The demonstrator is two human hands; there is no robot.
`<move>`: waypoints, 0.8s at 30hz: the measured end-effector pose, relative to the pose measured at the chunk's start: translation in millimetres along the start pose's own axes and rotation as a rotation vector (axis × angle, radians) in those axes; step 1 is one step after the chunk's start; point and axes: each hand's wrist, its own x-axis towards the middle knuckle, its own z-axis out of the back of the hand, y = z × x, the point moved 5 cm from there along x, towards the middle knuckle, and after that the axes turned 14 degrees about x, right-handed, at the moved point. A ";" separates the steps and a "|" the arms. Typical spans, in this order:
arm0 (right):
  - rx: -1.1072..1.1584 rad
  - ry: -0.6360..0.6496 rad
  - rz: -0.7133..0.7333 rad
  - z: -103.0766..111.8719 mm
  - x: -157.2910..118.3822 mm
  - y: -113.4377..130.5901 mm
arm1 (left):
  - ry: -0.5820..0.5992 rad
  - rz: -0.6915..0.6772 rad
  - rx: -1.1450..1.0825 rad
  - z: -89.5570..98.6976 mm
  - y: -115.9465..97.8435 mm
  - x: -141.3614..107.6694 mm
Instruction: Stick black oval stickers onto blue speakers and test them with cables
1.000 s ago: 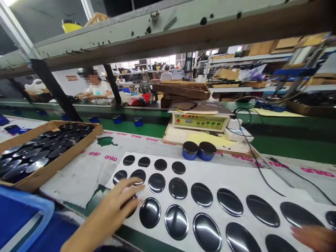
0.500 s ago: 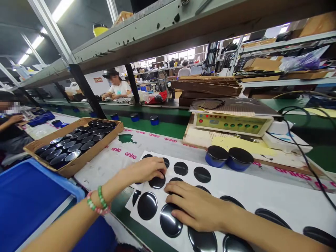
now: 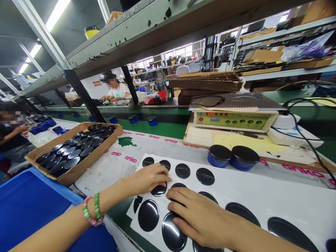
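A white sheet [image 3: 262, 196] lies on the bench with several glossy black round stickers [image 3: 148, 214] on it. My left hand [image 3: 149, 177], a beaded bracelet on its wrist, rests fingers-down on a black sticker [image 3: 158, 190] near the sheet's left end. My right hand [image 3: 195, 213] lies flat just right of it, its fingertips on the neighbouring stickers. Whether either hand pinches a sticker is hidden by the fingers. Two blue tins with black lids [image 3: 232, 157] stand behind the sheet.
A cardboard box [image 3: 76, 170] of black lids sits at left, a blue bin [image 3: 28, 206] nearer me. A control unit [image 3: 232, 120] with cables stands behind the tins. Other people work across the green conveyor [image 3: 162, 127] and at far left. A shelf hangs overhead.
A second ago my left hand reached alone and my right was at the far right edge; both hands have since come together on the sheet's left stickers. The view swung left.
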 end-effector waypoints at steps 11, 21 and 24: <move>-0.014 0.025 -0.003 -0.7 0.5 2.3 | -0.196 0.020 -0.085 -6.0 3.8 -8.7; -0.037 -0.002 0.037 -1.7 0.3 -0.8 | -0.395 0.528 -0.372 30.4 28.7 -93.1; -0.092 -0.006 0.065 -3.7 1.1 -1.8 | -0.325 0.590 -0.415 33.0 13.6 -94.3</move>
